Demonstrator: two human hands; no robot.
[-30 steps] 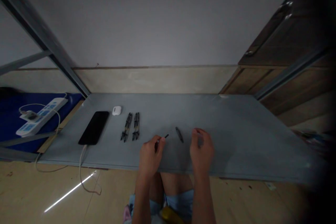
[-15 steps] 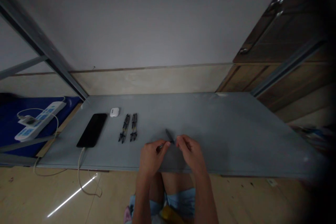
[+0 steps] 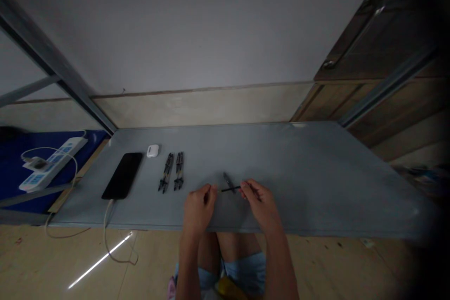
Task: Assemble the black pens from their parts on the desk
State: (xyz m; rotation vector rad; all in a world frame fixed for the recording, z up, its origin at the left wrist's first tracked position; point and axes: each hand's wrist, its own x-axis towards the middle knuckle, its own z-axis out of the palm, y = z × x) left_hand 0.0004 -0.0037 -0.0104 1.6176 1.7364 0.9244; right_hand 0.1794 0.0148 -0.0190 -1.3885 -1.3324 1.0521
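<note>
My right hand (image 3: pixel 258 199) pinches a thin dark rod, which looks like a pen refill (image 3: pixel 230 189), and its free length points left. My left hand (image 3: pixel 200 204) is closed, thumb against forefinger, just beyond the rod's left end. Whether it holds a small part or the tip of the rod is too small to tell. Behind the rod, a dark pen barrel (image 3: pixel 227 178) lies slanted on the grey table (image 3: pixel 298 173). Two bundles of dark pen parts, a left bundle (image 3: pixel 166 172) and a right bundle (image 3: pixel 179 171), lie side by side to the left.
A black phone (image 3: pixel 123 176) with a charging cable (image 3: pixel 106 225) lies at the table's left. Near it sits a white earbud case (image 3: pixel 152 151). A white power strip (image 3: pixel 52 164) rests on a blue surface beyond the left edge. Metal frame posts flank the table; a wall stands behind.
My hands have moved slightly apart. The thin dark rod now shows stretched between them from my right fingers, and the pen barrel behind it is more fully seen.
</note>
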